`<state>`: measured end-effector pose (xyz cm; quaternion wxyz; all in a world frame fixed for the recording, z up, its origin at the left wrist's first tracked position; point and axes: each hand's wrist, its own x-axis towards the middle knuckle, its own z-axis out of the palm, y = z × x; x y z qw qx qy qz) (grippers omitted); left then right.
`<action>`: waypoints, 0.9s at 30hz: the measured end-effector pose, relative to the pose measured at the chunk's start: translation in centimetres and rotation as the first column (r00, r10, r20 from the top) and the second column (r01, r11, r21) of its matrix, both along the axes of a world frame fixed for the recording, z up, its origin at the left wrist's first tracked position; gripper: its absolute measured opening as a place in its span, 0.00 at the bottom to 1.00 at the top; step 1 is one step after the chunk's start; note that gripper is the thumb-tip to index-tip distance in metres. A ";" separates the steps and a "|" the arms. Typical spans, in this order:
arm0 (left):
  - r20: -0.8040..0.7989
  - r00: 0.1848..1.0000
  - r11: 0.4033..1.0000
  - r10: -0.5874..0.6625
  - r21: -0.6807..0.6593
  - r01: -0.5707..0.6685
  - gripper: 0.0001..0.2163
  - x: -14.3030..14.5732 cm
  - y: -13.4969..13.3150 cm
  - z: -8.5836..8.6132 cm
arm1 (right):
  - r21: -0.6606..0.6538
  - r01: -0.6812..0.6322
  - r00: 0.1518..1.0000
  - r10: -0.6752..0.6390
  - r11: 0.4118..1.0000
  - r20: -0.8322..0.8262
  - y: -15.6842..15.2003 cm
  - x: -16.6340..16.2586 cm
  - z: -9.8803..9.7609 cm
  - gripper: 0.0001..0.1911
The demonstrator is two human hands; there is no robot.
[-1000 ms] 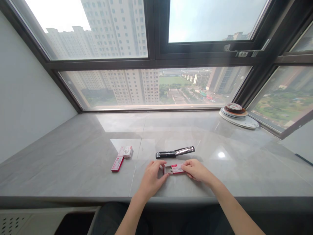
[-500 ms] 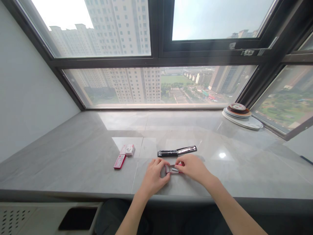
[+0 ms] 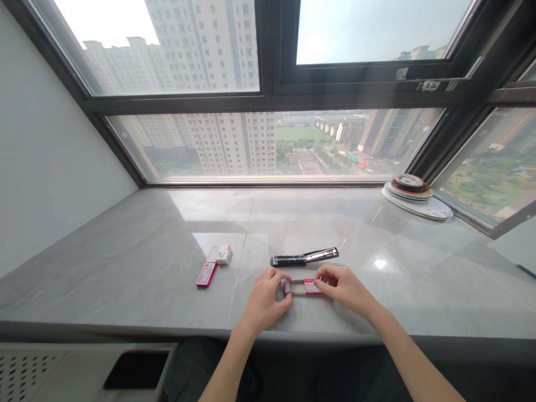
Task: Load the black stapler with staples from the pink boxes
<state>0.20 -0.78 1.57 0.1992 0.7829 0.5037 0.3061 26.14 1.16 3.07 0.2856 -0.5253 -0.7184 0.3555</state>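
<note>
A small red-and-white staple box [image 3: 310,287] lies on the grey stone ledge with its inner tray partly pulled out. My left hand [image 3: 268,298] is closed around the tray's left end, thumb on the near side and fingers on the far side. My right hand [image 3: 343,286] pinches the printed sleeve at the right end; its fingers hide that end. No staples show in the exposed part of the tray. Just beyond the hands rests a black stapler [image 3: 288,261], swung wide open with its metal channel showing.
To the left lie a red-edged small box [image 3: 206,275] and a white-and-pink box [image 3: 224,254], touching. A stack of plates and round mats [image 3: 412,206] stands at the far right corner by the window. The ledge's front edge [image 3: 293,339] runs just before my forearms.
My right hand has moved right, from over the open tray to the sleeve's end. The grey strip of staples seen by its fingertips before no longer shows. My left hand stays put.
</note>
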 end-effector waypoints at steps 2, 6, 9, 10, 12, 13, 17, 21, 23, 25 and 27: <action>-0.010 1.000 1.000 0.000 -0.007 0.000 0.15 0.1 0.1 0.0 | -0.004 0.032 0.998 -0.032 0.999 -0.053 -0.5 0.3 -0.6 0.11; -0.021 1.000 1.000 0.002 -0.003 -0.002 0.14 0.2 0.0 0.0 | 0.070 0.032 0.998 -0.028 0.997 -0.061 -1.0 -0.9 -0.8 0.09; -0.033 0.999 1.000 0.005 -0.004 -0.005 0.14 0.2 -0.2 0.1 | 0.153 0.025 1.000 -0.025 0.988 -0.005 -0.9 -1.3 -0.4 0.08; -0.036 0.999 1.000 0.006 -0.008 -0.006 0.14 0.2 -0.3 0.1 | 0.163 0.030 0.999 -0.033 0.986 0.013 -0.9 -1.1 -0.4 0.08; -0.034 0.999 1.000 0.003 -0.018 -0.004 0.15 0.1 -0.5 0.2 | 0.160 0.043 0.998 -0.051 0.986 0.047 -0.9 -0.2 -0.4 0.08; -0.030 1.000 1.000 0.002 -0.023 -0.003 0.15 0.1 -0.5 0.2 | 0.153 0.042 0.997 -0.052 0.987 0.061 -1.0 0.3 -0.5 0.09; -0.025 1.000 1.000 0.019 -0.022 -0.020 0.13 0.6 -0.5 0.3 | 0.095 -0.054 0.995 0.046 0.994 0.087 -1.6 1.3 -0.7 0.16; -0.040 0.999 1.000 0.012 -0.014 -0.013 0.12 1.5 -0.4 0.3 | 0.093 -0.134 0.990 0.128 0.987 0.065 -2.2 -0.4 -0.4 0.13; -0.043 0.999 1.000 -0.007 -0.020 0.006 0.14 1.7 -0.6 0.2 | 0.101 -0.156 0.987 0.152 0.983 0.043 -2.3 -1.5 -0.2 0.13; -0.028 0.999 0.999 -0.039 -0.036 0.038 0.15 1.6 -0.8 0.1 | 0.108 -0.171 0.985 0.169 0.979 0.034 -2.2 -2.2 0.0 0.13; 0.004 0.998 0.997 -0.055 -0.053 0.055 0.16 1.2 -0.8 -0.2 | 0.111 -0.174 0.984 0.170 0.978 0.046 -2.1 -2.6 0.1 0.14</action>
